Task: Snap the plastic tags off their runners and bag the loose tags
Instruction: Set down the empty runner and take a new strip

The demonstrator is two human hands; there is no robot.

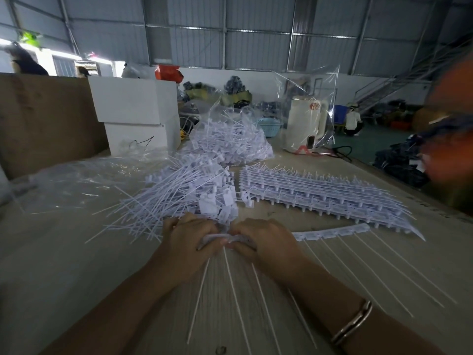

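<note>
1. I see the strip of tags lying crosswise on the table just in front of me — its long axis runs left to right, with the thin tails pointing back toward my body.
2. My left hand and right hand sit side by side on the strip's left end, nearly touching each other. Both have their fingers curled round the runner, gripping it; the plastic between them looks bowed upward, though blur makes the exact bend hard to read.
3. The rest of the strip reaches out to the right, past my right hand, so the untouched tags lie on that hand's side and that hand is the nearer one to them.
4. My judgement: the snap turns on twisting across the long axis, each hand rolling opposite ways, then working rightward along the strip.
5. The loose tags are heaped just beyond my left hand — a short drop for whatever comes free.
6. A stack of unbroken strips lies beyond my right hand, near but apart from it.
7. A clear bag already full of tags sits farther back, well apart from both hands; more clear bags lie flat to the left.
</note>
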